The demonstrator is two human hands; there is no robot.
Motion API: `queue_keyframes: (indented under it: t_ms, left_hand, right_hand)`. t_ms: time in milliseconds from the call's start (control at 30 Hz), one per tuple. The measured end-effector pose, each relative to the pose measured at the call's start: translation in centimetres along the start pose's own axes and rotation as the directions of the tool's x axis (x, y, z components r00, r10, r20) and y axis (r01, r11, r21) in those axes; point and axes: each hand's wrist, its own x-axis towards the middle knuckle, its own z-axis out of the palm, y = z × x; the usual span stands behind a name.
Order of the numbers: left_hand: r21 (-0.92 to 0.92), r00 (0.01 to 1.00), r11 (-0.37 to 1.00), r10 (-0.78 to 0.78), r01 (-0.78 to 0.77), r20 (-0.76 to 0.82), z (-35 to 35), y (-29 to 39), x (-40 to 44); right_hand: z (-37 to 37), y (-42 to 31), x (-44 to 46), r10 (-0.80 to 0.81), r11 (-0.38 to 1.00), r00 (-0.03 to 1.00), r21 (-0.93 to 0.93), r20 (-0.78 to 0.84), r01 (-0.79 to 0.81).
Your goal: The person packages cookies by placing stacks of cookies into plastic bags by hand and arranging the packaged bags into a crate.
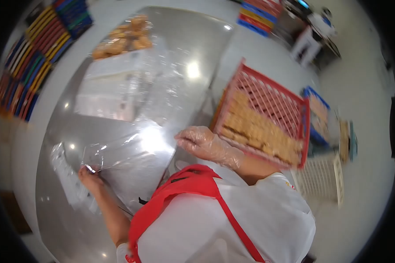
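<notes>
My left hand point(90, 176) is at the lower left over the metal table point(118, 188), its fingers closed on the edge of a clear plastic bag point(127, 153). The bag's film spreads from there toward the middle, with a bright reflection on it. Under and beside this hand lies more crumpled clear plastic point(68, 173). My right hand point(198, 142) wears a thin clear plastic glove and hovers near the table's right edge, beside a red crate. Its fingers are curled together; whether anything is between them is hidden.
The red crate point(272, 85) holds rows of golden-brown baked pieces point(259, 127). Flat plastic bags point(107, 96) and filled bags point(127, 37) lie farther up the table. Stacked coloured crates point(41, 48) stand at left, a white crate point(322, 177) at right. Another person point(314, 35) stands at the far right.
</notes>
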Motion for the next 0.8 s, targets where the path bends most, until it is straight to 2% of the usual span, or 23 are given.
queue_keyframes:
  t_ms: [133,167,233,300,367,467,533,567,600,633,667,700,733,767,800]
  left_hand:
    - [0.208,0.998,0.977,0.036,-0.047,0.054,-0.2,-1.2,2.7]
    - [0.258,0.996,0.965,0.029,-0.051,0.087,0.0,-0.8,2.4]
    - [0.380,0.994,0.920,0.106,-0.095,-0.010,1.6,1.2,0.0]
    - [0.611,0.955,0.759,0.296,-0.225,-0.016,0.1,2.1,2.6]
    - [0.859,0.837,0.428,0.547,-0.282,0.002,1.8,5.7,-0.6]
    - [0.628,0.581,0.357,0.792,-0.692,0.189,7.6,9.3,-5.7]
    - [0.459,0.506,0.359,0.826,-0.813,0.249,13.9,9.1,-10.9]
    - [0.293,0.582,0.506,0.748,-0.811,0.320,17.9,8.7,-15.3]
    - [0.098,0.524,0.548,0.711,-0.831,0.469,21.7,7.1,-19.3]
    - [-0.158,0.325,0.530,0.700,-0.833,0.636,25.6,4.9,-22.5]
    - [-0.104,0.332,0.672,0.488,-0.733,0.807,29.2,2.4,-26.1]
    - [-0.027,0.278,0.731,0.292,-0.681,0.915,32.9,-0.3,-30.2]
    - [0.019,0.124,0.665,0.111,-0.747,0.986,36.8,-2.4,-33.5]
    - [0.081,0.108,0.812,-0.022,-0.578,0.994,40.3,-5.1,-36.7]
    - [0.214,0.081,0.789,-0.205,-0.577,0.975,44.4,-9.3,-38.9]
  right_hand:
    - [-0.3,1.8,-9.7,0.308,0.944,0.935,-0.064,-0.178,-0.323]
    - [0.0,2.3,-12.2,0.394,0.917,0.892,0.026,-0.223,-0.399]
    - [1.4,3.3,-17.4,0.549,0.835,0.786,0.223,-0.285,-0.503]
    - [1.4,3.5,-21.1,0.588,0.806,0.730,0.178,-0.349,-0.564]
    - [1.0,3.4,-24.1,0.627,0.770,0.682,0.168,-0.376,-0.616]
    - [-0.5,5.7,-27.3,0.618,0.746,0.599,0.139,-0.509,-0.651]
    - [-3.2,6.4,-28.1,0.628,0.732,0.545,0.183,-0.556,-0.656]
    - [-4.7,7.1,-28.3,0.634,0.724,0.515,0.207,-0.577,-0.659]
    - [-6.2,8.9,-28.5,0.644,0.714,0.486,0.235,-0.591,-0.660]
    - [-8.2,10.0,-28.1,0.631,0.713,0.509,0.179,-0.586,-0.678]
    - [-10.8,11.2,-27.4,0.619,0.710,0.530,0.124,-0.580,-0.693]
    - [-13.5,12.8,-26.9,0.606,0.705,0.551,0.067,-0.573,-0.706]
    - [-15.7,15.6,-26.5,0.599,0.722,0.584,0.055,-0.548,-0.689]
    - [-17.9,18.4,-25.8,0.587,0.715,0.600,0.001,-0.543,-0.699]
    - [-20.3,21.2,-25.2,0.576,0.704,0.618,-0.060,-0.535,-0.708]
